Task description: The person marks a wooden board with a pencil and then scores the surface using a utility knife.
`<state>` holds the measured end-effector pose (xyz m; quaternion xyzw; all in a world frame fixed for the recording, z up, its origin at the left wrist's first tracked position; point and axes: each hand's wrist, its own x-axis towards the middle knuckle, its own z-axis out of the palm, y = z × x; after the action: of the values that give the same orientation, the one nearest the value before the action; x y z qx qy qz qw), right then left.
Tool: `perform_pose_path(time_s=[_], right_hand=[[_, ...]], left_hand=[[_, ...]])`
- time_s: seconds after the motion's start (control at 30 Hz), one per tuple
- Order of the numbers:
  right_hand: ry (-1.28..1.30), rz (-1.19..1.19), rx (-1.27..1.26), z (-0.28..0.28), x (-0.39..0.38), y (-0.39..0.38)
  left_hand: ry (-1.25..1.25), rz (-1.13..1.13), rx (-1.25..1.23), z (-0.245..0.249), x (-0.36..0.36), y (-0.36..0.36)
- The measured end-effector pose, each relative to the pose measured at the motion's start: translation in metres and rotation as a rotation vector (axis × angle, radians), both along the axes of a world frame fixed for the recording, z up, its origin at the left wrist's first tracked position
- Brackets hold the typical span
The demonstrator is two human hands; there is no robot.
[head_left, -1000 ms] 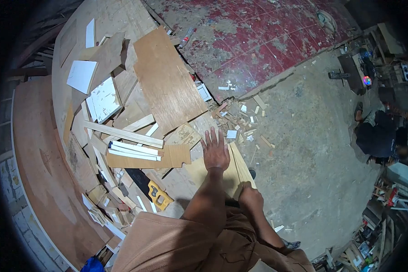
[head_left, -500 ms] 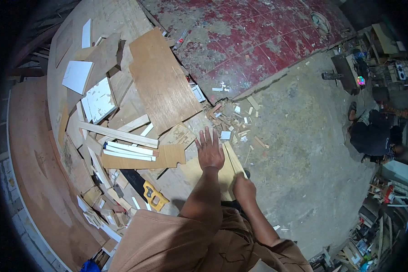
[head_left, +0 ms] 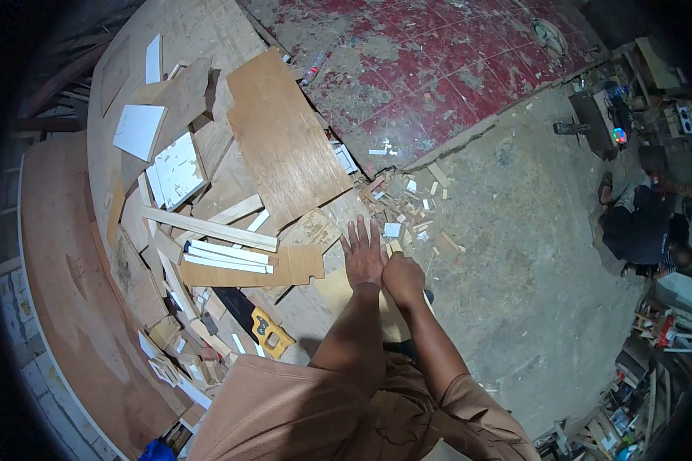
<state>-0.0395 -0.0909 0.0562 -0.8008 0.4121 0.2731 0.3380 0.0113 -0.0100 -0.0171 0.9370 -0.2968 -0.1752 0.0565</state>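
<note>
Found the left hand (head_left: pixel 364 257) laid palm-down on a pale yellow plywood board (head_left: pixel 332 290), fingers (head_left: pixel 359 230) spread wide apart and gripping nothing. Judged this a flat press to pin the sheet against sliding. Noted the right hand (head_left: pixel 402 276) just beside it, seemingly touching, fingers curled tight together into a fist over the board's outer edge. Could not tell whether clamped on a tool or on the edge itself, the palm side being hidden. Placed the board low on the grey concrete floor (head_left: pixel 515 284), at the near edge of the scrap heap, partly under both forearms and partly over other offcuts. Judged the two hands set close together so as to bear on one spot of the sheet.

Logged on the heap side of the board:
- a notched brown plywood piece (head_left: pixel 284 265) carrying a bundle of white-edged strips (head_left: pixel 223 253)
- nearer, a black-bladed handsaw with yellow handle (head_left: pixel 255 321), lying untouched among small blocks

Logged beyond:
- a large brown rectangular plywood panel (head_left: pixel 284 138) lying across the heap
- a scatter of small wood chips (head_left: pixel 415 203) just past the fingertips

Marked a red floor patch with peeling paint (head_left: pixel 438 69) at the far edge. Saw another person (head_left: pixel 642 230) crouched well apart at the floor's right edge, hands not discernible.
</note>
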Motion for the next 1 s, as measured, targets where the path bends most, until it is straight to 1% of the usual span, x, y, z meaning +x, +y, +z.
perform_pose_path(time_s=[0.07,0.13,0.2,0.3,0.37,0.4,0.43,0.53,0.6,0.63,0.7,0.73,0.8,0.87,0.93,1.0], right_hand=[[-0.013,-0.011,-0.028,-0.001,-0.012,0.007],[0.016,-0.021,-0.059,0.002,-0.044,0.015],[0.033,0.034,-0.035,0.025,-0.076,0.017],[0.065,0.024,-0.014,0.059,-0.110,0.024],[0.178,0.000,-0.012,0.072,-0.119,0.024],[0.179,0.005,-0.010,0.068,-0.117,0.023],[0.122,0.018,-0.024,0.059,-0.111,0.021],[-0.054,0.092,-0.046,0.012,-0.072,0.010],[-0.129,0.072,-0.111,-0.016,-0.030,0.007],[-0.127,0.063,-0.113,-0.019,-0.023,0.011],[-0.096,0.005,-0.119,-0.022,-0.018,0.011],[-0.093,-0.005,-0.127,-0.023,-0.026,0.009],[-0.112,-0.001,-0.053,-0.018,-0.052,0.014],[-0.118,-0.026,-0.051,-0.005,-0.084,0.022],[0.031,-0.009,-0.025,0.014,-0.109,0.031],[0.061,-0.029,-0.007,0.037,-0.127,0.038]], left_hand=[[0.019,0.007,0.021,0.005,-0.001,-0.002],[0.007,0.017,-0.002,0.011,-0.001,-0.002],[0.012,0.010,-0.014,0.008,-0.002,-0.001],[0.018,0.005,-0.050,0.007,-0.001,-0.002],[0.025,0.016,-0.068,0.010,0.000,-0.001],[0.025,0.008,-0.010,0.012,0.001,-0.003],[0.024,-0.003,0.048,0.014,0.001,-0.003],[0.001,-0.001,0.042,0.013,-0.001,-0.004],[0.005,-0.003,0.041,0.008,-0.001,-0.003],[0.012,-0.002,0.042,0.007,0.000,-0.002],[0.012,-0.010,0.043,0.011,0.000,-0.004],[0.007,0.004,0.049,0.013,0.000,-0.005],[-0.021,0.004,0.030,0.010,-0.001,-0.004],[-0.030,-0.002,-0.034,0.010,-0.002,-0.003],[-0.022,-0.003,-0.030,0.011,-0.002,-0.003],[-0.017,-0.002,-0.026,0.012,-0.001,-0.003]])
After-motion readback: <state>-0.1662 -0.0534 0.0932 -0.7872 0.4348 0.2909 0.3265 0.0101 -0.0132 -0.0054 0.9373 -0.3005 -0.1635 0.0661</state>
